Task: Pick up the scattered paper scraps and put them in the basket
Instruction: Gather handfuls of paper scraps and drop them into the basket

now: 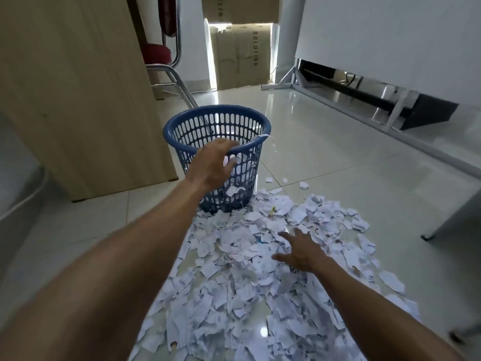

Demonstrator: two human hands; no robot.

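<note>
The left hand is stretching right out to the blue basket, and it's curling round the near rim: fingers over the top, thumb lying against the slotted outer wall. The basket is standing upright on the pale tiled floor, with white paper showing through the slots down in its lower half and one strip hanging over the rim on the right side.

The right hand is working lower and nearer, fingers straight and spread, palm down over the paper scraps. Whether it's pressing on them or hovering just above, I cannot tell. The two hands are sitting well apart.

The scraps are lying in a broad heap on the floor, running from the foot of the basket, where they're touching its base, back toward the camera, with a few loose bits straying out to the right of the basket.

A wooden panel is standing just left of the basket, and cardboard boxes are stacking up at the far end, beside a red chair.
</note>
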